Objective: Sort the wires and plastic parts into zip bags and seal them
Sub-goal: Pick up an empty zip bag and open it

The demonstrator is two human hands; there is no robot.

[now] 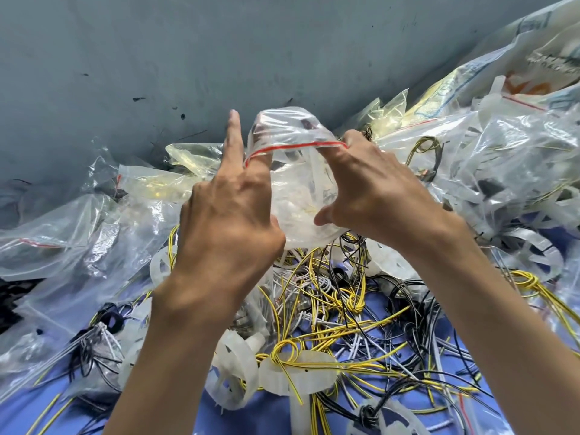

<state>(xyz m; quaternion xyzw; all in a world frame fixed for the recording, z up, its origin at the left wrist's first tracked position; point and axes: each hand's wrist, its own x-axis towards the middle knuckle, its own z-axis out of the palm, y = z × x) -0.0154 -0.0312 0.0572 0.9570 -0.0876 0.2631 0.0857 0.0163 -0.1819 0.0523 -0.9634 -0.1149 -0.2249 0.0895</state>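
A clear zip bag with a red seal line is held up in the middle, above the pile, with white plastic parts inside. My left hand grips its left side, one finger inside the mouth and the index finger pointing straight up. My right hand holds the right side, fingers hooked over the red seal, thumb against the bag's body. Below lie tangled yellow, black and white wires and white plastic rings on a blue surface.
Filled and empty clear zip bags are heaped at the left; more bags with parts are piled at the right. A grey wall stands behind. Loose wires reach the near edge of the blue surface.
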